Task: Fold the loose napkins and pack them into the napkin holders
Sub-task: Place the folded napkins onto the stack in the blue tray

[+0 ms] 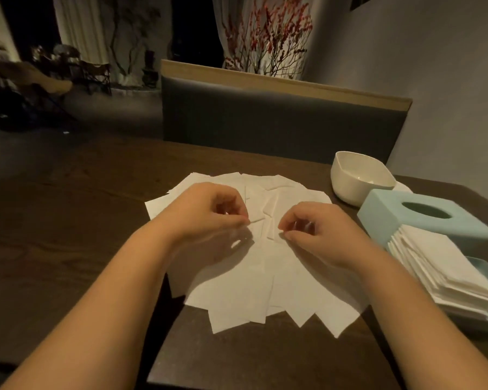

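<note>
Several loose white napkins [265,277] lie spread in an overlapping pile on the dark wooden table [68,235]. My left hand [209,212] hovers over the middle of the pile, fingers curled, pinching a napkin edge. My right hand [316,229] pinches another edge a little to the right. Between the two hands a napkin is partly lifted and creased. At the right, a stack of folded napkins [440,271] sits in a pale blue holder base [482,266], with the holder's pale blue lid [423,215] resting tilted on top of the stack.
A white square bowl [358,181] stands at the back right, beside the lid. A grey upholstered bench back [279,119] rises behind the table. The table's front edge runs close to my forearms. Bare wood shows on the left.
</note>
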Demonstrator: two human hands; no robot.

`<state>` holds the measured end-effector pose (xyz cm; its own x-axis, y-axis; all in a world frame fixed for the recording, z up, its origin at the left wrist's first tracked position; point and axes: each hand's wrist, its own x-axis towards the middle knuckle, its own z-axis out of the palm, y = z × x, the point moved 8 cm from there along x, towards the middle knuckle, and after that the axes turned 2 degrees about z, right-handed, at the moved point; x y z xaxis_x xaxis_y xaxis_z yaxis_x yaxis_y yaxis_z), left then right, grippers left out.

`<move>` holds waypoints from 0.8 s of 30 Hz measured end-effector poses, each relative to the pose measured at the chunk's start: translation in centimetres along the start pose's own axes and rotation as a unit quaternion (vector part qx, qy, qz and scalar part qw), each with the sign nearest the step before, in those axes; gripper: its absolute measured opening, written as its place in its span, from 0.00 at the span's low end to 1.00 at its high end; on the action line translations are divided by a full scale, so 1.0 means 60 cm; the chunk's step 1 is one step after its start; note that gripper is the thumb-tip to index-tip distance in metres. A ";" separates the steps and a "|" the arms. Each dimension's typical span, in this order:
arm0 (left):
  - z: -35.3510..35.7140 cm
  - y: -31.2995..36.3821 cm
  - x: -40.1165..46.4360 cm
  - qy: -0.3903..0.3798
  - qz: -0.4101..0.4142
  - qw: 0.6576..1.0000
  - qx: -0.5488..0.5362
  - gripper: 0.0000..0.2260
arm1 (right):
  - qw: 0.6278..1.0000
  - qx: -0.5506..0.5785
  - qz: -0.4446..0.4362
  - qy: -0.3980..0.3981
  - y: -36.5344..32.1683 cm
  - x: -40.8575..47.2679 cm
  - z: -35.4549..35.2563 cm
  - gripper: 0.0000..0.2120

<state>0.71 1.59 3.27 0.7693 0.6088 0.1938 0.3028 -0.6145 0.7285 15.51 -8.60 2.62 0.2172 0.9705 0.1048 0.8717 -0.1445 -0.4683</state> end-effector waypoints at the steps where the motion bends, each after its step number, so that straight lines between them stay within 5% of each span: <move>1: 0.016 0.004 -0.006 -0.058 0.009 0.998 0.033 0.02 | 0.999 -0.002 -0.004 -0.043 -0.001 -0.006 0.004 0.10; 4: 0.058 0.006 -0.024 -0.168 0.007 0.980 0.105 0.10 | 0.990 -0.036 -0.024 -0.133 -0.014 -0.023 0.012 0.13; 8: 0.080 0.000 -0.034 -0.217 -0.023 0.956 0.198 0.22 | 0.978 -0.136 -0.028 -0.158 -0.029 -0.038 0.017 0.23; 17: 0.089 0.000 -0.034 -0.231 -0.043 0.951 0.202 0.13 | 0.962 -0.193 -0.008 -0.192 -0.028 -0.043 0.041 0.24; 24: 0.067 0.004 -0.029 -0.241 -0.003 0.969 0.061 0.05 | 0.975 -0.131 -0.011 -0.177 -0.028 -0.037 0.040 0.22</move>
<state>1.71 -1.64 0.44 0.9317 0.3259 -0.1605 0.3497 -0.6847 0.6395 12.49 -10.03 1.08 0.0727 0.9729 -0.2193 0.9669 -0.1227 -0.2236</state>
